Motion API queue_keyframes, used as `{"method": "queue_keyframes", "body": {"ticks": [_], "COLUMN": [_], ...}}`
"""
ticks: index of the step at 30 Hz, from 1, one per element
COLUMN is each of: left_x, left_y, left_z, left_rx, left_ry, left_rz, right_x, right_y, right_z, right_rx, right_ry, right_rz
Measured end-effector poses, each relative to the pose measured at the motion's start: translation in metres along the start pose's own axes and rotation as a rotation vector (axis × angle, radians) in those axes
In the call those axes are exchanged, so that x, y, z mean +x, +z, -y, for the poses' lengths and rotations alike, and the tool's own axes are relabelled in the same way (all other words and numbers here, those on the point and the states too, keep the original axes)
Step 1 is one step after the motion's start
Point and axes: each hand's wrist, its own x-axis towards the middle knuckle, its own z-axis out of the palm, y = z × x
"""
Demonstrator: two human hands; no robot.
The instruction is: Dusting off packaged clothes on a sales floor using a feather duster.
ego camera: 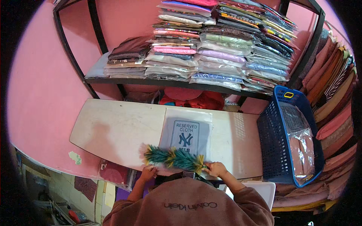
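Note:
My right hand grips the handle end of a green-and-yellow feather-style duster. The duster lies crosswise over the lower part of a grey folded garment in a clear plastic bag, whose front bears dark print. At the near edge of the white tabletop, my left hand has its fingers curled, just below the duster's far tip. Whether those fingers pinch anything is too small to tell.
Beyond the table, a black-framed shelf carries stacks of bagged clothes. A blue plastic basket with bagged garments stands at the table's right end. Hanging clothes crowd the right side. A white plastic container sits beside my right arm.

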Motion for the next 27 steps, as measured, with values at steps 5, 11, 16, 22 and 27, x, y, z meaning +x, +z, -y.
{"method": "queue_keyframes", "body": {"ticks": [5, 11, 16, 22, 27], "left_x": [0.003, 0.005, 0.001, 0.001, 0.003], "left_y": [0.000, 0.001, -0.001, 0.001, 0.001], "left_z": [0.011, -0.001, 0.004, 0.005, -0.001], "left_rx": [-0.045, -0.032, -0.009, -0.049, -0.009], "left_ry": [-0.018, -0.009, 0.085, 0.000, -0.017], "left_rz": [0.008, 0.026, 0.014, 0.005, 0.011], "right_x": [0.021, 0.026, -0.006, -0.004, 0.018], "right_y": [-0.004, 0.015, 0.017, 0.001, 0.003], "right_z": [-0.035, -0.054, -0.010, -0.023, -0.044], "right_rx": [0.073, 0.187, 0.103, 0.037, 0.169], "right_ry": [0.394, 0.548, 0.011, 0.249, 0.536], "right_rz": [-0.218, -0.356, 0.047, -0.041, -0.263]}}
